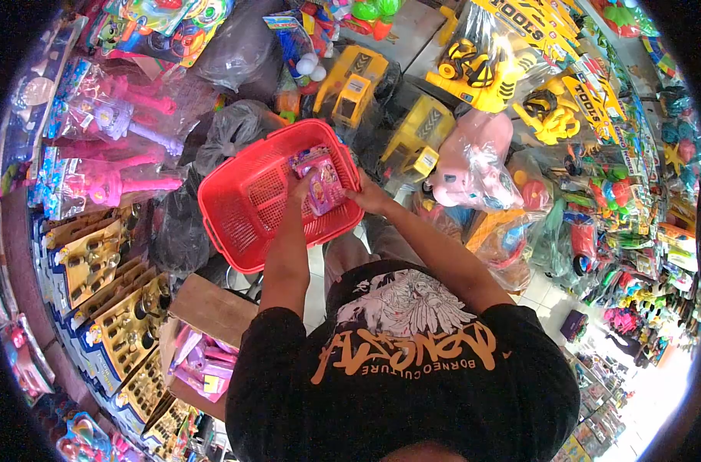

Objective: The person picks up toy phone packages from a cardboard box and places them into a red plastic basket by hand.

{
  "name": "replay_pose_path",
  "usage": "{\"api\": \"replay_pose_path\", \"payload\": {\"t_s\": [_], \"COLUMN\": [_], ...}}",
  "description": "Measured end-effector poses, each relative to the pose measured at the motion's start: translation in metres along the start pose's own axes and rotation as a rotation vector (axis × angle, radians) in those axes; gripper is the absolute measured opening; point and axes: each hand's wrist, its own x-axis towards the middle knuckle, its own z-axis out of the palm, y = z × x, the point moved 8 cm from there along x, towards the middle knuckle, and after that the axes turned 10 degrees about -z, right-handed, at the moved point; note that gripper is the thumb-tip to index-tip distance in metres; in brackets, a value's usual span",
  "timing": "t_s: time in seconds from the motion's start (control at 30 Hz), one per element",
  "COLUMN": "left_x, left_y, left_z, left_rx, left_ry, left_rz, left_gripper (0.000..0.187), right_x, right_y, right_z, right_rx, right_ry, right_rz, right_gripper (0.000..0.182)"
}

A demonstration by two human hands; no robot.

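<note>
A red plastic basket (235, 246) with perforated sides is held in front of my body, tilted. My left hand (299, 186) reaches inside it, its fingers closed at the edge of a pink and purple toy package (325, 187) with printed cartoon figures. The package lies toward the basket's right end; part of the left fingers is hidden. At the right end, my right hand (368, 194) is closed on the basket's rim, close to the package.
An open cardboard box (212, 308) with pink-purple packages (204, 362) stands at lower left. Bagged pink toys (119, 185) and boards of sunglasses (96, 266) line the left. Yellow toy trucks (350, 85), a pink bagged toy (473, 165) and yellow tool sets (550, 112) crowd ahead and right.
</note>
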Motion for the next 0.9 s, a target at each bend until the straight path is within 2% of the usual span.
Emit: {"api": "replay_pose_path", "payload": {"t_s": [0.03, 0.1, 0.23, 0.3, 0.43, 0.5, 0.57, 0.63, 0.7, 0.73, 0.8, 0.9], "left_x": [-0.006, -0.012, -0.010, -0.014, -0.009, -0.021, -0.035, -0.023, 0.012, 0.019, 0.017, -0.016], "left_y": [0.007, 0.014, 0.005, 0.016, 0.009, 0.009, 0.023, 0.010, -0.004, -0.004, 0.003, 0.029], "left_z": [-0.002, 0.005, 0.001, 0.000, 0.003, -0.008, -0.006, -0.006, 0.000, 0.004, -0.001, 0.002], "left_rx": [0.000, -0.179, -0.202, -0.265, -0.301, -0.116, -0.169, -0.221, -0.316, -0.315, -0.106, -0.282], "left_ry": [-0.001, -0.138, -0.083, -0.135, -0.176, 0.023, 0.043, 0.059, -0.038, -0.038, 0.169, 0.200], "left_rz": [0.001, 0.009, -0.009, 0.202, 0.245, 0.102, 0.082, 0.060, 0.207, 0.206, 0.349, 0.372], "left_gripper": [0.076, 0.078, 0.080, 0.081, 0.081, 0.080, 0.078, 0.075, 0.066, 0.066, 0.059, 0.056], "right_x": [-0.001, -0.003, -0.005, -0.006, -0.007, -0.004, 0.001, -0.001, -0.001, -0.002, -0.003, -0.002], "right_y": [-0.005, -0.012, -0.014, -0.018, -0.020, -0.007, 0.008, 0.007, -0.002, -0.011, -0.018, -0.017], "right_z": [-0.001, -0.001, 0.000, 0.000, -0.001, 0.003, 0.007, 0.005, 0.001, 0.000, 0.002, 0.002], "right_rx": [-0.036, -0.072, -0.121, -0.135, -0.083, -0.065, 0.007, -0.009, -0.025, -0.049, -0.071, -0.052], "right_ry": [-0.008, -0.014, -0.029, -0.037, -0.012, -0.003, 0.019, 0.021, 0.023, 0.022, 0.015, -0.012], "right_rz": [0.019, 0.037, 0.069, 0.068, 0.036, -0.007, -0.106, -0.064, -0.022, -0.034, -0.043, 0.021], "right_gripper": [0.059, 0.060, 0.062, 0.063, 0.063, 0.062, 0.057, 0.055, 0.054, 0.054, 0.054, 0.053]}}
